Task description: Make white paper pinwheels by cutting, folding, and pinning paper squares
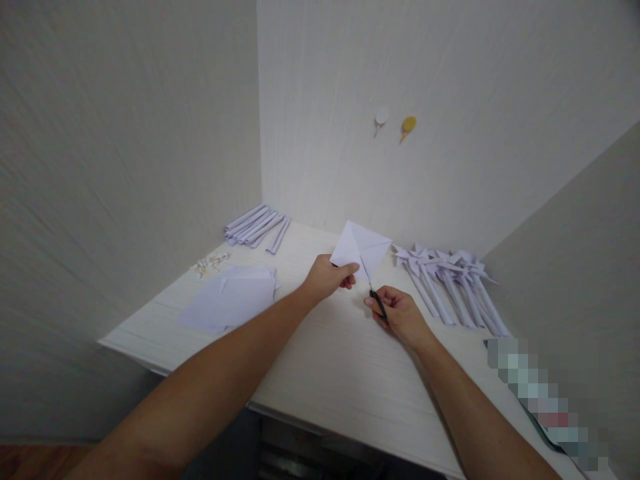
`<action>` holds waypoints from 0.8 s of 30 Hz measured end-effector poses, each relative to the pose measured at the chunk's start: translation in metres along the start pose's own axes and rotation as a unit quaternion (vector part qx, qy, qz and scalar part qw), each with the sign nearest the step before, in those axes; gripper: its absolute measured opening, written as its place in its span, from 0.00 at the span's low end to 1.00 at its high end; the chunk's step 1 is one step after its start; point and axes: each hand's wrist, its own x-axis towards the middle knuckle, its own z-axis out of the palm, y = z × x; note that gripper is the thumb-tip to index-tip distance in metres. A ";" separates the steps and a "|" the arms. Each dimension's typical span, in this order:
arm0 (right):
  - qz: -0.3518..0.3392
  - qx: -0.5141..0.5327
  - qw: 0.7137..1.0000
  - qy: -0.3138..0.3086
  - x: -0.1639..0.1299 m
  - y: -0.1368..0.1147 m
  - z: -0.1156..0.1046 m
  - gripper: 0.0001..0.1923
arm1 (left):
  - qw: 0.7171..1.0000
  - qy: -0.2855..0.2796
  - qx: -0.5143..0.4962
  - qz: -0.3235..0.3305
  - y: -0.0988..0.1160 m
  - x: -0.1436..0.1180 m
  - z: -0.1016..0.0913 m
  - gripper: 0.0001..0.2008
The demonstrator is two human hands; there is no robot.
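A white paper square (370, 241) with diagonal creases is held up over the table, its left corner pinched in my left hand (334, 275). My right hand (396, 310) grips a pair of scissors with black handles (379, 305). The scissor blades point up at the paper's lower corner and lie along a crease running towards its middle. How deep the cut goes I cannot tell. To the left of my hands lies a stack of white paper sheets (233, 300).
Rolled paper tubes (255, 227) lie at the back left, near small pale pieces (210, 265). Several paper pinwheels (450, 273) on paper sticks lie on the right. A blurred-out item (545, 400) rests at the right edge of the white table (340, 373). Two hooks (409, 125) are on the wall.
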 end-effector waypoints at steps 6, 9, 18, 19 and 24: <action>0.002 -0.008 1.000 0.006 0.003 0.004 -0.002 0.27 | 0.998 0.053 0.001 0.016 0.005 0.000 -0.006 0.06; 0.005 -0.011 1.000 0.007 0.003 0.004 -0.003 0.28 | 0.996 0.083 -0.005 0.032 0.007 0.001 -0.010 0.04; 0.029 -0.012 0.999 -0.011 0.001 0.000 -0.002 0.29 | 0.992 0.100 -0.016 0.075 0.006 0.004 -0.008 0.13; 0.031 -0.011 0.999 -0.012 0.001 -0.001 -0.002 0.29 | 0.992 0.101 -0.016 0.079 0.005 0.005 -0.008 0.12; 0.036 -0.005 0.999 -0.017 0.000 -0.003 0.000 0.29 | 0.991 0.103 -0.014 0.087 0.003 0.008 -0.008 0.10</action>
